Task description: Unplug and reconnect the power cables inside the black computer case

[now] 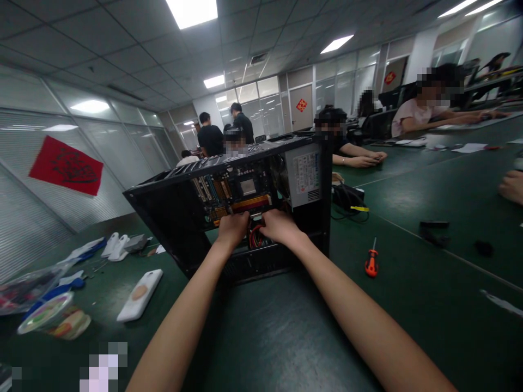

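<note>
An open black computer case stands on the green table in front of me, tilted in view, its inside facing me. Within it are the motherboard and, at upper right, a power supply with a white label. Both of my hands reach into the case just below the board's orange and red slots. My left hand is closed, knuckles toward me. Close beside it, my right hand is closed too. What their fingers grip is hidden. Red and dark cables show between the hands.
To the right lie an orange-black screwdriver and black cables. On the left are a white phone, a clear plastic cup and a plastic bag. Co-workers sit along the table behind and to the right.
</note>
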The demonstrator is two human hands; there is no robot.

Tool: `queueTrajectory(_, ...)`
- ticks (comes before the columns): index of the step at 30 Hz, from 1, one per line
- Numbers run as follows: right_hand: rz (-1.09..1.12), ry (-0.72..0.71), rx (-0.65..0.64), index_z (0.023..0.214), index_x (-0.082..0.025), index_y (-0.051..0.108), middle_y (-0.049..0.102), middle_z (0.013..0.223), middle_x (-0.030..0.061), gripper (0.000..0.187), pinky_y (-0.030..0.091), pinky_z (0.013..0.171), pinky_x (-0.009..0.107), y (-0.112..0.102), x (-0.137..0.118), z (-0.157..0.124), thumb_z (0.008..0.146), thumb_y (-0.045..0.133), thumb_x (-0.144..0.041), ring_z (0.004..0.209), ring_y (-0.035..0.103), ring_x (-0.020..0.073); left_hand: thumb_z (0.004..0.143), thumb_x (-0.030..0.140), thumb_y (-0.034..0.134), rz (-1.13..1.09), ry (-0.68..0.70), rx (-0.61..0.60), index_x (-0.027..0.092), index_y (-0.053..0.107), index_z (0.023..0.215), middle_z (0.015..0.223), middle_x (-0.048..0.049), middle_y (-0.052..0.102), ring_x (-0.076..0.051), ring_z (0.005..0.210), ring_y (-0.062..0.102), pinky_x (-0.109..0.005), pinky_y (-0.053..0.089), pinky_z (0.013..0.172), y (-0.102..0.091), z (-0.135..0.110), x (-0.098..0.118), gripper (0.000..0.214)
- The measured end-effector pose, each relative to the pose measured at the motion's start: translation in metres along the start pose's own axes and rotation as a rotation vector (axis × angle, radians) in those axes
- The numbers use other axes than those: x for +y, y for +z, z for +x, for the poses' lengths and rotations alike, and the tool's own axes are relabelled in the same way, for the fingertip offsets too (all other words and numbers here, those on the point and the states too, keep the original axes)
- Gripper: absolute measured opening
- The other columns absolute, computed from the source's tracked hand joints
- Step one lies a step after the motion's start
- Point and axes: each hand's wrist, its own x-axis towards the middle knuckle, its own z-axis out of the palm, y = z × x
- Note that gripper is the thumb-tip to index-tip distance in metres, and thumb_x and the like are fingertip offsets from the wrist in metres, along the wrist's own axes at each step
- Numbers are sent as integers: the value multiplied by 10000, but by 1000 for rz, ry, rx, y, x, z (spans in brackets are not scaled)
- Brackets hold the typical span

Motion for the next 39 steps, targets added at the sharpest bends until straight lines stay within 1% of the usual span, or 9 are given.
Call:
queueTrajectory(7,-65,-90,0,1017,-145,721,733,1082,160,244,521,796,319,2,-5,-2,875,579,-284,984,707,277,1002,289,405,-5,-14,9,192,666,1134,912,-144,754,-347,902,730,-409,539,695,1,1,-1,308)
queueTrajectory(12,-98,-74,63,1012,-141,715,721,1064,145,239,519,765,322,3,-6,-3,888,576,-291,956,705,284,951,393,515,-87,-121,31,221,704,1068,943,-115,756,-328,914,723,-376,532,714,0,-4,-3,281)
queueTrajectory(16,-106,-23,127,1042,-133,710,693,1092,149,242,515,781,316,3,-5,-3,912,560,-272,957,682,263,966,528,429,-248,-229,39,294,748,1026,940,-76,761,-288,934,718,-347,526,753,1,-8,-5,400)
queueTrajectory(19,-107,-30,172,1039,-123,708,652,1150,162,225,505,837,321,2,-4,-1,919,555,-235,1083,614,275,932,632,418,-298,-242,-3,297,782,970,928,-84,766,-294,954,712,-347,527,775,1,-11,-4,496)
queueTrajectory(23,-51,-57,184,1046,-116,693,593,1215,159,230,469,902,303,4,-3,4,934,494,-132,1111,578,244,931,556,459,-319,-196,-45,286,795,969,952,-84,772,-280,939,714,-330,526,773,2,-13,-3,432)
queueTrajectory(27,41,-91,128,1044,-104,679,600,1172,147,253,454,881,277,8,-1,12,920,463,-62,1026,606,206,945,490,460,-341,-167,-37,298,788,1002,964,-77,774,-274,929,717,-330,524,768,2,-13,-2,385)
queueTrajectory(31,111,-142,145,1032,-107,670,618,1129,129,242,441,896,266,10,2,17,892,487,-32,1058,592,202,959,504,446,-357,-163,-43,287,788,993,963,-81,771,-272,936,715,-328,525,775,2,-13,-3,407)
queueTrajectory(35,57,-158,144,1078,-112,651,588,1198,150,270,448,912,277,8,1,18,903,464,-28,1104,586,213,970,503,427,-365,-148,-49,281,786,1001,972,-83,768,-264,944,710,-325,525,790,4,-13,-4,423)
queueTrajectory(39,-69,-104,124,1115,-123,628,599,1228,175,260,482,895,302,6,-3,17,929,454,-73,1130,608,250,963,449,456,-364,-130,-51,269,782,1028,1002,-80,770,-248,950,710,-309,520,795,8,-11,-4,377)
